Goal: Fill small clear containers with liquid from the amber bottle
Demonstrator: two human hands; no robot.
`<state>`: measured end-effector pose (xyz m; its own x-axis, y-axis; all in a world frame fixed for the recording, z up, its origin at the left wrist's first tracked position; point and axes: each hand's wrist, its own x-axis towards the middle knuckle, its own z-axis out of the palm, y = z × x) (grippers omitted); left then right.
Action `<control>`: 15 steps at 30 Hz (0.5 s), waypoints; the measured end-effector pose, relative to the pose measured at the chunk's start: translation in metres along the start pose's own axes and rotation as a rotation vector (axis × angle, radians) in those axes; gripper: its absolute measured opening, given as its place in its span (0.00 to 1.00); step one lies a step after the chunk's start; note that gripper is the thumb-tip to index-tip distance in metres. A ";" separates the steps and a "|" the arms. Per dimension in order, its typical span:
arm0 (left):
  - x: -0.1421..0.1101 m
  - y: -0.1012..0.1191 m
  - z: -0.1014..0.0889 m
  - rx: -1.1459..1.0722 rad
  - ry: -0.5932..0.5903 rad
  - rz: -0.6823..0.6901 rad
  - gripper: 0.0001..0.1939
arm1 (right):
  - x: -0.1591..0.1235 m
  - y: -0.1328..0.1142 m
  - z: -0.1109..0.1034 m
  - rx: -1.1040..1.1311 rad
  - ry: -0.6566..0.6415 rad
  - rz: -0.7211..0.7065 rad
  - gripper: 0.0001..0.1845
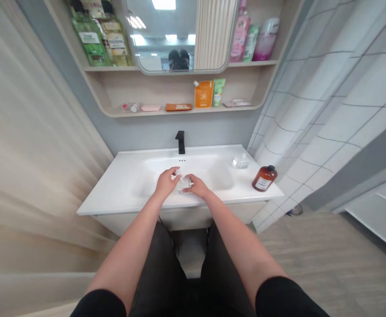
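Over the white sink basin (216,174), a small clear bottle (183,181) is tilted between my two hands. My right hand (197,186) is closed around its lower part from the right. From the left, the fingers of my left hand (167,181) pinch its pale upper end; whether that is a cap or the bottle's neck is too small to tell. A second clear bottle (241,163) stands on the counter right of the basin. Farther right is a brown bottle (265,178) with a black cap and white label.
A black faucet (180,143) rises behind the basin. Above it, a wall shelf (130,113) holds an orange pouch (203,94), a green tube (218,92) and small items. Several toiletry bottles flank the mirror (166,44). A curtain (31,154) hangs at left, a tiled wall (298,110) at right.
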<state>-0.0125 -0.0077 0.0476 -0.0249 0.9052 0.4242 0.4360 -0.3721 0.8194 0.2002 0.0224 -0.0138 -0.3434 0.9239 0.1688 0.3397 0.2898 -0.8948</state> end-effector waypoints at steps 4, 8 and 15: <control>0.007 0.023 -0.011 0.067 -0.068 0.020 0.17 | -0.001 -0.001 0.000 0.001 0.008 -0.010 0.39; 0.005 0.031 -0.012 0.091 -0.014 0.073 0.17 | -0.002 -0.003 0.000 -0.005 0.023 0.003 0.40; 0.003 0.022 -0.017 0.108 0.072 0.019 0.18 | -0.001 -0.003 0.000 0.005 0.034 -0.002 0.39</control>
<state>-0.0187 -0.0167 0.0738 -0.0781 0.8796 0.4693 0.5313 -0.3615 0.7661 0.1991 0.0207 -0.0115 -0.3139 0.9312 0.1851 0.3344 0.2909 -0.8964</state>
